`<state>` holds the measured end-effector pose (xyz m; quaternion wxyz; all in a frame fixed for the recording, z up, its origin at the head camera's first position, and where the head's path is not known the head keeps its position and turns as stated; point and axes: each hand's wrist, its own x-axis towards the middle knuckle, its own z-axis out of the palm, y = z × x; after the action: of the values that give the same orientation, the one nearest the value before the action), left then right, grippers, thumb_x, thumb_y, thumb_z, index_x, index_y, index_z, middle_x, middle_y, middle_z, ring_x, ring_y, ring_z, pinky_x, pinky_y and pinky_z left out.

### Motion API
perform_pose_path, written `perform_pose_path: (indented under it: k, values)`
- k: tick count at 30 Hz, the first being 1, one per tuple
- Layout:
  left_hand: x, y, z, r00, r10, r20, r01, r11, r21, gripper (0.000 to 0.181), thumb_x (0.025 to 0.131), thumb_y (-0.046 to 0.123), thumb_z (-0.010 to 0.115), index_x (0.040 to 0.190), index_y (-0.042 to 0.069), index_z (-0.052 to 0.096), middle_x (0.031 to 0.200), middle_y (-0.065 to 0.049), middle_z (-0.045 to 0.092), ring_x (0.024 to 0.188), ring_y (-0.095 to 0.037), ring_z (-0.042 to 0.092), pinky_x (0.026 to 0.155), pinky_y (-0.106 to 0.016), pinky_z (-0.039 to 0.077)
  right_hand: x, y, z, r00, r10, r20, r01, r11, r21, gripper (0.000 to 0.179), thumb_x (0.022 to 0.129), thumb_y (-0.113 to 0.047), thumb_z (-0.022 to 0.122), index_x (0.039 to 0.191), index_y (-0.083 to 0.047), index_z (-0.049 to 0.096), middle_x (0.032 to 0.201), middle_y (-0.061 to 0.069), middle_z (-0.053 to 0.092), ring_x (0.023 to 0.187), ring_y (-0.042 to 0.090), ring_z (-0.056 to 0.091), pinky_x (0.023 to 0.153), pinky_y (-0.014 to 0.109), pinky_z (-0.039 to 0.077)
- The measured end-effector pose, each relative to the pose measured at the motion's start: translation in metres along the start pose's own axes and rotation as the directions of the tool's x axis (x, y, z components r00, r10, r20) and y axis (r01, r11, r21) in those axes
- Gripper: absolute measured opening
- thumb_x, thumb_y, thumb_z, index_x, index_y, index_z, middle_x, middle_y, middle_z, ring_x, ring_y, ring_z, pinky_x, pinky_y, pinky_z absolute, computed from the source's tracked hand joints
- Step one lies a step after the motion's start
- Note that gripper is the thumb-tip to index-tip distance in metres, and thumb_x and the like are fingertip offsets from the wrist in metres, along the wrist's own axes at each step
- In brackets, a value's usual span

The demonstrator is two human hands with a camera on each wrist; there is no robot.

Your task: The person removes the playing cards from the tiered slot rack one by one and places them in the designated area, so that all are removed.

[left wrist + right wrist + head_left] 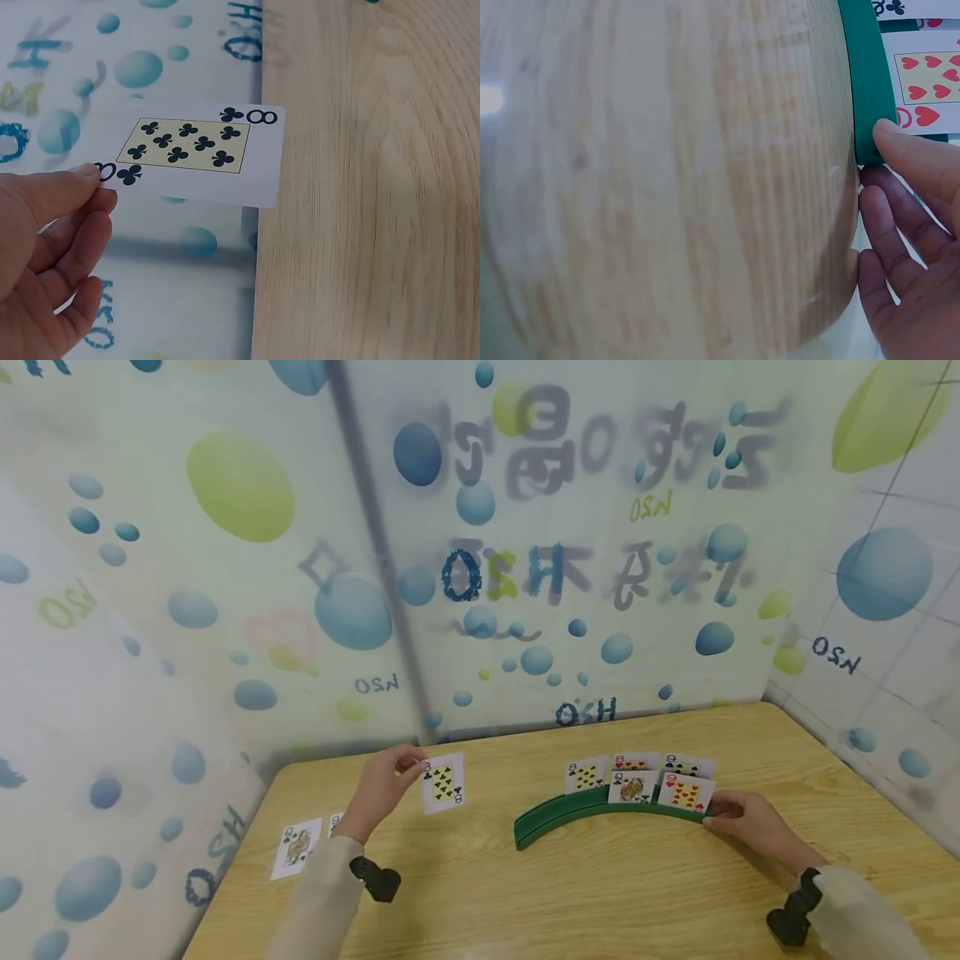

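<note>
My left hand (pixel 382 789) holds up an eight of clubs (pixel 444 783), pinching one corner between thumb and fingers. The left wrist view shows that card (pixel 187 146) face-on, with the thumb (pixel 64 191) over its corner. On the right, a curved green card holder (pixel 540 823) stands on the table with several cards in two rows. In front are a black-suited face card (pixel 632 788) and a hearts card (pixel 686 792). My right hand (pixel 757 827) grips the holder's right end; in the right wrist view its thumb (pixel 919 154) lies on the green edge (pixel 870 90).
A face card (pixel 296 847) lies on the wooden table (pixel 480 893) at the left, beside another card (pixel 335 822) mostly hidden by my left arm. Behind the holder's front cards stand an eight (pixel 587 774) and others. A printed curtain (pixel 525 652) borders the table's back edge.
</note>
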<state>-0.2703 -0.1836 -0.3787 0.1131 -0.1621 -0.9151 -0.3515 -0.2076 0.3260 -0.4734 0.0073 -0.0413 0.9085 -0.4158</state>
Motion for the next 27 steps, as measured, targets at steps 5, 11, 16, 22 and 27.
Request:
perform_pose_path:
  k: [5,11,16,22,27]
  values:
    - [-0.003,-0.019,-0.02,0.997,-0.05,0.055,0.048,0.998,0.029,0.007,0.088,0.011,0.061,0.094,0.009,0.065,0.083,-0.001,0.061,0.076,-0.016,0.056,0.069,-0.038,0.046,-0.001,-0.001,0.0,1.0,0.006,-0.001,-0.006,1.0,-0.004,0.045,0.082,-0.014,0.068,0.112,0.017,0.053,0.097,0.018,0.062,0.085,0.025,0.059,0.065,0.026,0.048]
    - [-0.008,-0.04,-0.036,0.995,-0.048,0.088,0.044,0.998,0.054,0.008,0.089,0.009,0.06,0.094,0.006,0.064,0.09,-0.004,0.062,0.082,-0.02,0.059,0.072,-0.041,0.047,0.0,0.0,-0.001,1.0,0.011,-0.002,-0.011,1.0,-0.008,0.046,0.083,-0.015,0.068,0.112,0.017,0.053,0.098,0.018,0.062,0.086,0.025,0.059,0.065,0.026,0.048]
    - [-0.009,-0.056,-0.04,0.989,-0.092,0.118,0.081,0.992,0.092,0.007,0.087,0.008,0.062,0.092,0.006,0.066,0.09,-0.005,0.064,0.082,-0.021,0.059,0.073,-0.042,0.047,-0.001,0.0,-0.001,1.0,0.012,-0.01,-0.012,1.0,-0.01,0.045,0.082,-0.015,0.068,0.112,0.016,0.054,0.098,0.019,0.062,0.086,0.025,0.059,0.065,0.025,0.048]
    - [-0.012,-0.074,-0.034,0.976,-0.183,0.117,0.166,0.977,0.137,0.008,0.086,0.008,0.062,0.092,0.005,0.068,0.09,-0.005,0.064,0.08,-0.02,0.059,0.072,-0.041,0.047,0.0,0.003,0.001,1.0,0.01,-0.013,-0.01,1.0,0.011,0.046,0.083,-0.014,0.068,0.112,0.017,0.053,0.1,0.021,0.061,0.086,0.025,0.059,0.066,0.025,0.048]
    - [-0.017,-0.082,-0.027,0.969,-0.235,0.078,0.221,0.963,0.151,0.009,0.085,0.006,0.063,0.093,0.004,0.068,0.086,-0.005,0.064,0.078,-0.019,0.058,0.069,-0.04,0.047,0.0,0.002,0.001,1.0,0.005,-0.026,-0.005,1.0,-0.007,0.046,0.082,-0.015,0.069,0.112,0.017,0.053,0.099,0.02,0.062,0.086,0.025,0.059,0.065,0.025,0.048]
